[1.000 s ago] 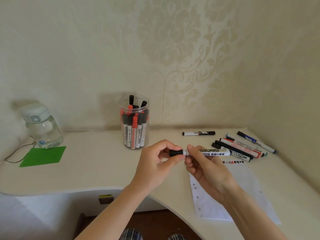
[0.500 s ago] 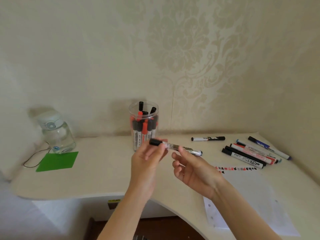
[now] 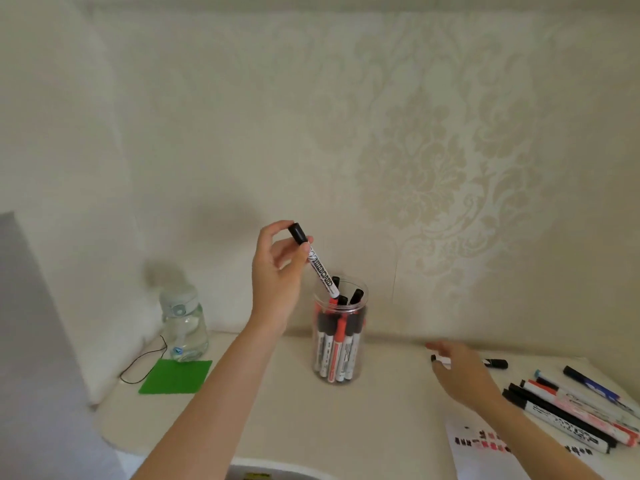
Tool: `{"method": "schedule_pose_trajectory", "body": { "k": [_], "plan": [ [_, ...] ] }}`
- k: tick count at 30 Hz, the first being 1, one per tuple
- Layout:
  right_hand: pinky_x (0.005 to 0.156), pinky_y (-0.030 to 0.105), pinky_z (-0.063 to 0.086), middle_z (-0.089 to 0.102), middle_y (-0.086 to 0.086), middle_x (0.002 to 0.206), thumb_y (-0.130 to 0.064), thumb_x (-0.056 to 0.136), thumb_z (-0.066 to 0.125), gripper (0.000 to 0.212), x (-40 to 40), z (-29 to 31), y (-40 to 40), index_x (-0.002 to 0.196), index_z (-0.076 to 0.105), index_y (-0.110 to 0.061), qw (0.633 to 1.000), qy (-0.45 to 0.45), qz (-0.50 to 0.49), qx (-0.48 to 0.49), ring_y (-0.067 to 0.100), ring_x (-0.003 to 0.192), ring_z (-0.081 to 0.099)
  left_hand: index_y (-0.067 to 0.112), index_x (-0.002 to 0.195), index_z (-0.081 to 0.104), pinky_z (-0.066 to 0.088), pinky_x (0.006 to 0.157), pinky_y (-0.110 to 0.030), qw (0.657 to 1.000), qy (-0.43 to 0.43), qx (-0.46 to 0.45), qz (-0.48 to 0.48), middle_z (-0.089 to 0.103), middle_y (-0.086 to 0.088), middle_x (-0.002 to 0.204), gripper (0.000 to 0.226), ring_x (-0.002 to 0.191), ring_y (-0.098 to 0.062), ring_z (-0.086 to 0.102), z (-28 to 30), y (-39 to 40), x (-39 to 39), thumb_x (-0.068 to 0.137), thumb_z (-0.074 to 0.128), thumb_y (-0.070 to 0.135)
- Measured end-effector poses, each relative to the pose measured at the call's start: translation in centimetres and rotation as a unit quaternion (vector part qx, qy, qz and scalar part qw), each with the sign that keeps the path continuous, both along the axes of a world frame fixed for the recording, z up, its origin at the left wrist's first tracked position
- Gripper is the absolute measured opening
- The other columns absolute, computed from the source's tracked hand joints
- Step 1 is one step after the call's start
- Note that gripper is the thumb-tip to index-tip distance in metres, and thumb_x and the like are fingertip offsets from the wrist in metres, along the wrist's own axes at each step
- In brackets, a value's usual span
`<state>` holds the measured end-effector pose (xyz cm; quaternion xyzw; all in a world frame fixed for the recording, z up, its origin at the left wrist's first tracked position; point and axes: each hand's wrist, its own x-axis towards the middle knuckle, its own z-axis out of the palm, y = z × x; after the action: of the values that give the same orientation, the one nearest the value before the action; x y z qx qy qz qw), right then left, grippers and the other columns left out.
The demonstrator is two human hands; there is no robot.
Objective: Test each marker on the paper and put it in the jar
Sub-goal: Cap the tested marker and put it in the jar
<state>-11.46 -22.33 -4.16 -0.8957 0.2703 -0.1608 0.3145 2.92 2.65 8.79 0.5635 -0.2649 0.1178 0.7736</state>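
Head view
Left hand [image 3: 277, 271]: raised above the desk, thumb and fingers pinching a capped black-and-white marker [image 3: 317, 263] near its cap.
Held marker: tilted, cap up and to the left, lower end dipping into the mouth of the jar [image 3: 339, 341]; whether it touches the markers inside cannot be told.
Jar: clear plastic, upright on the desk [image 3: 381, 410] near the wall, packed with black and red markers standing on end.
Right hand [image 3: 462, 372]: grasping nothing, fingers loosely spread, palm down, hovering over a single marker [image 3: 497, 363] that lies by the wall; contact cannot be told.
Untested markers [image 3: 571, 410]: a loose row of black, red and blue ones lying on the desk at the right.
Paper [image 3: 485, 455]: white sheet at the front right, with black and red test strokes along its top edge.
Bottle [image 3: 183, 323]: clear, with a lid, at the back left.
Green square [image 3: 175, 375]: flat on the desk just in front of the bottle.
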Motion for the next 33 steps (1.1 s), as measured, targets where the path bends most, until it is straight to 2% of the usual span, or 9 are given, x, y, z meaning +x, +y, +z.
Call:
{"method": "schedule_pose_trajectory", "body": {
  "k": [3,7,10,16,20,22,25,29,33],
  "plan": [
    [0.103,0.028,0.040,0.048,0.002,0.149,-0.004,0.098,0.046,0.052,0.2,-0.6,-3.7,0.148,0.042,-0.018,0.987,0.109,-0.021,-0.113,0.020,0.132,0.050,0.029,0.109,0.056,0.053,0.085,-0.024,0.998,-0.023,0.046,0.025,0.075,0.001,0.096,0.031,0.092,-0.011,0.070,-0.2,-1.1,0.8,0.090,0.066,0.007],
    [0.082,0.025,0.041,0.052,-0.007,0.138,-0.006,0.098,0.038,0.053,0.2,-1.3,-5.6,0.146,0.035,-0.029,0.948,0.222,-0.041,-0.225,0.012,0.113,0.054,0.026,0.111,0.056,0.048,0.077,-0.010,0.993,-0.047,0.088,0.055,0.073,0.005,0.097,0.028,0.091,-0.003,0.068,-0.8,-2.3,1.5,0.092,0.062,0.005],
    [0.100,0.030,0.040,0.046,-0.011,0.148,-0.009,0.099,0.038,0.055,0.0,-2.3,-6.1,0.149,0.034,-0.033,0.936,0.231,-0.048,-0.263,0.012,0.134,0.044,0.027,0.112,0.056,0.050,0.080,-0.012,0.985,-0.084,0.130,0.078,0.071,0.005,0.097,0.029,0.092,-0.004,0.067,-1.3,-2.6,2.5,0.093,0.061,0.005],
    [0.094,0.029,0.040,0.059,-0.014,0.136,-0.033,0.103,0.047,0.037,0.5,-4.5,-6.5,0.139,0.053,-0.035,0.938,0.148,-0.029,-0.313,0.013,0.128,0.050,0.034,0.113,0.055,0.046,0.076,-0.008,0.962,-0.120,0.217,0.116,0.072,0.010,0.091,0.030,0.088,0.001,0.066,-1.5,-3.5,3.3,0.092,0.064,0.014],
    [0.082,0.028,0.033,0.064,-0.014,0.121,-0.032,0.100,0.055,0.026,1.1,-4.5,-5.8,0.124,0.066,-0.034,0.941,0.128,0.000,-0.313,0.014,0.117,0.055,0.032,0.111,0.055,0.041,0.069,-0.002,0.941,-0.139,0.284,0.120,0.072,0.009,0.092,0.027,0.083,-0.001,0.066,-2.2,-3.7,3.1,0.091,0.065,0.017],
    [0.073,0.031,0.034,0.071,-0.011,0.102,-0.023,0.085,0.077,0.020,1.2,-4.3,-5.4,0.104,0.074,-0.030,0.948,0.079,0.010,-0.307,0.019,0.099,0.064,0.029,0.112,0.056,0.042,0.072,-0.005,0.938,-0.136,0.289,0.137,0.072,0.007,0.092,0.025,0.084,-0.004,0.066,-2.6,-3.5,3.1,0.091,0.065,0.019],
    [0.057,0.029,0.036,0.069,-0.010,0.074,-0.011,0.057,0.096,0.034,1.2,-4.5,-5.1,0.079,0.074,-0.024,0.944,-0.022,0.015,-0.328,0.022,0.068,0.065,0.024,0.104,0.060,0.050,0.078,-0.023,0.928,-0.158,0.270,0.202,0.071,0.009,0.086,0.021,0.081,-0.006,0.066,-2.8,-3.3,3.4,0.087,0.070,0.018],
    [0.060,0.030,0.039,0.066,-0.010,0.075,-0.011,0.064,0.092,0.029,0.8,-3.4,-4.1,0.084,0.074,-0.021,0.943,-0.093,0.040,-0.317,0.021,0.067,0.061,0.023,0.091,0.063,0.048,0.082,-0.035,0.913,-0.156,0.317,0.205,0.066,0.014,0.085,0.015,0.085,-0.011,0.063,-3.5,-3.7,4.3,0.082,0.075,0.020],
    [0.064,0.031,0.045,0.064,-0.014,0.080,-0.013,0.079,0.083,0.020,0.3,-2.5,-3.0,0.094,0.073,-0.020,0.962,-0.124,0.049,-0.236,0.012,0.069,0.054,0.026,0.088,0.065,0.029,0.080,-0.033,0.874,-0.137,0.397,0.245,0.065,0.011,0.098,0.010,0.100,-0.020,0.051,-4.9,-3.9,4.3,0.084,0.071,0.033]
  ]
}}
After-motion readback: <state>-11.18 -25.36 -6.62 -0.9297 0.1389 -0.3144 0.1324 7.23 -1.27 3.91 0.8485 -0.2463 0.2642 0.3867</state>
